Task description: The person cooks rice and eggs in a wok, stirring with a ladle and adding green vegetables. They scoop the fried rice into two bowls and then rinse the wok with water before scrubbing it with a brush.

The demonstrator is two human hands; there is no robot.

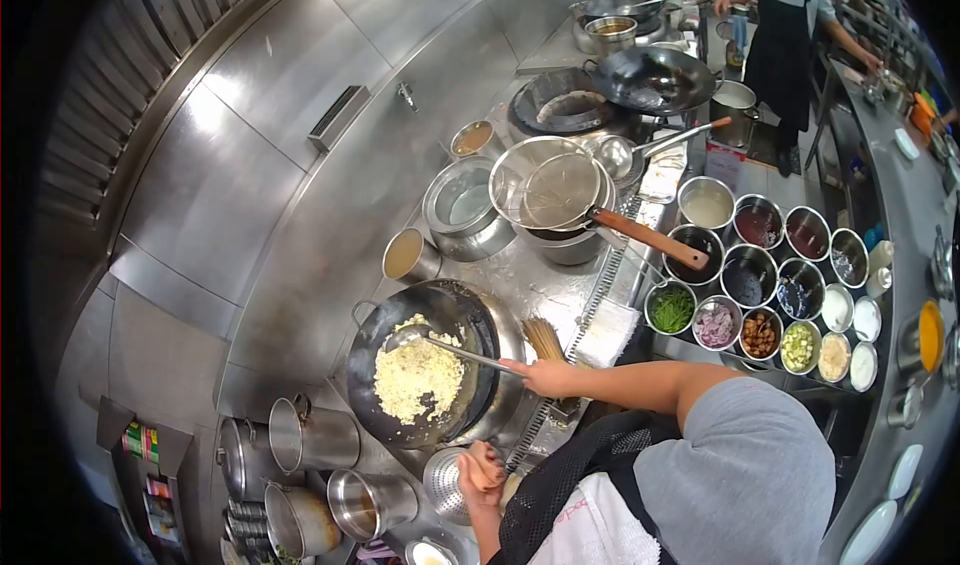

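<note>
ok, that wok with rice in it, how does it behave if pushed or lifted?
The wok looks like stiff dark metal, probably heavy, more so with the rice and ladle in it. Its rounded bowl sits in the burner ring, so a push likely rocks it rather than slides it. Loose rice would probably shift to the low side.

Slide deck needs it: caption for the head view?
Right hand holds a ladle in a wok of rice; left hand curled at its rim, condiment bowls nearby.
</note>
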